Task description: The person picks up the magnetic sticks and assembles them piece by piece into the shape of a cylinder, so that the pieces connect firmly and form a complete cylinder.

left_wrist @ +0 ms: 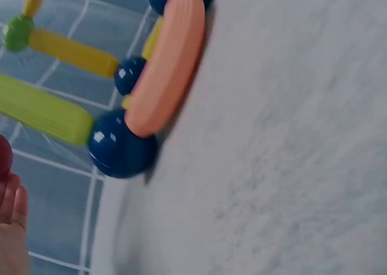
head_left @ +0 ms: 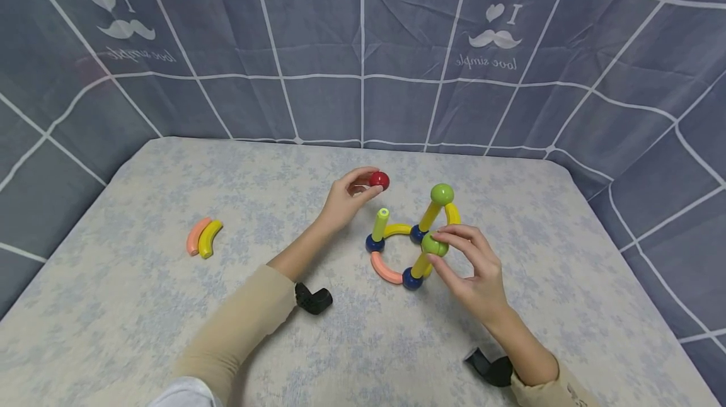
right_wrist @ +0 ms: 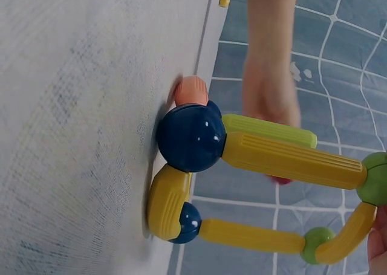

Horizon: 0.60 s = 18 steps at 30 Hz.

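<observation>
My left hand (head_left: 342, 200) pinches a red ball (head_left: 379, 181) between thumb and fingers, above the table behind a ring-shaped stick-and-ball structure. Its base joins dark blue balls (head_left: 375, 243) with curved rods, one of them pink (head_left: 386, 269). Upright on the left blue ball stands a lime-green rod (head_left: 380, 227), its top bare. Two yellow rods (right_wrist: 296, 159) rise from other blue balls, each topped by a green ball. A curved yellow rod (right_wrist: 347, 236) bridges these green balls. With thumb and fingertips my right hand (head_left: 476, 271) grips the nearer green ball (head_left: 433, 245). The far green ball (head_left: 442, 194) is untouched.
Far to the left on the table (head_left: 142, 306) lie a loose pink curved rod (head_left: 197, 236) and a yellow curved rod (head_left: 210, 239), side by side. Black wrist-worn pieces (head_left: 313, 298) sit by both wrists. A blue-grey checked curtain (head_left: 317, 29) hangs behind the table.
</observation>
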### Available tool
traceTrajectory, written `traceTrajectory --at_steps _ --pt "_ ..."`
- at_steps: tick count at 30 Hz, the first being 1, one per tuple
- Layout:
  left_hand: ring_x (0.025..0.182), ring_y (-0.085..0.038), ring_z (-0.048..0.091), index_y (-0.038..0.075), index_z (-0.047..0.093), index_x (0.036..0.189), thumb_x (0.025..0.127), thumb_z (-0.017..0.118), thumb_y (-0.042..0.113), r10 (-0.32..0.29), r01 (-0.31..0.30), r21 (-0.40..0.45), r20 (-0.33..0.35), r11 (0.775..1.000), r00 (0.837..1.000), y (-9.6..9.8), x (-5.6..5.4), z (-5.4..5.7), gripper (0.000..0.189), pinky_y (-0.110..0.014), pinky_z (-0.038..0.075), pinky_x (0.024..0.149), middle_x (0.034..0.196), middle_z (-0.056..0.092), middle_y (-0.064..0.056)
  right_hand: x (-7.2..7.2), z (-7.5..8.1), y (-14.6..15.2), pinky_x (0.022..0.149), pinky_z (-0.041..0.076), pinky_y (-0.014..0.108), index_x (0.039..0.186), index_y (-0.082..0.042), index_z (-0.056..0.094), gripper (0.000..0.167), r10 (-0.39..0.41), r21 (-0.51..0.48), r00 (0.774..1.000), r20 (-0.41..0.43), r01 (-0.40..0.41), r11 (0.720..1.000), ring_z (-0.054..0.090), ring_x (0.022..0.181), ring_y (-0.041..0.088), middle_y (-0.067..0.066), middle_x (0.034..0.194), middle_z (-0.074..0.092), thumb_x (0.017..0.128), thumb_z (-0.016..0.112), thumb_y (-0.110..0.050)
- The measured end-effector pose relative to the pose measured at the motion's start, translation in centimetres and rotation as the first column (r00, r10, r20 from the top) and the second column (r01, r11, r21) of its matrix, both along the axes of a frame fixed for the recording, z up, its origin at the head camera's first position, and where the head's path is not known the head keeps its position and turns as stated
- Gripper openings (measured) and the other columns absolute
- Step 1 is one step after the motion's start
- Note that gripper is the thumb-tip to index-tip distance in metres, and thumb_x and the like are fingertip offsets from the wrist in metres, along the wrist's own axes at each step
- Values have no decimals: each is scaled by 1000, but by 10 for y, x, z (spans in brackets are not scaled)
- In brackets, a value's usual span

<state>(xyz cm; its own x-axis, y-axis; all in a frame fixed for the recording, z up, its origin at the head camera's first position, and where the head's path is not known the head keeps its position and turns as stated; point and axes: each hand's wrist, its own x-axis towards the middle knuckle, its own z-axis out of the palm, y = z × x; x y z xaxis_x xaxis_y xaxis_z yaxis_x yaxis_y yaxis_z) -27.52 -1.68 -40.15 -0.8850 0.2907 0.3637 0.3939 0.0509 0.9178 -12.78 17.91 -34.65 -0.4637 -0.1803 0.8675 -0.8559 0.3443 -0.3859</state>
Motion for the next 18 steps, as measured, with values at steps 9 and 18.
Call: traceTrajectory --at_steps 9,18 --pt "93 -14 55 -8 56 115 80 64 -9 -148 164 71 -189 984 971 -9 37 20 36 -32 50 81 107 59 -20 -8 -16 8 86 44 16 88 14 62 38 -16 4 1000 -1 16 1000 54 95 17 28 89 54 87 63 -24" --pt "95 -19 55 -7 56 116 78 66 -7 -160 167 5 -267 986 950 -11 49 18 39 -42 49 81 107 59 -17 -12 -25 12 86 44 17 90 13 63 38 -23 6 1000 13 23 1000 54 96 17 27 91 55 86 64 -25"
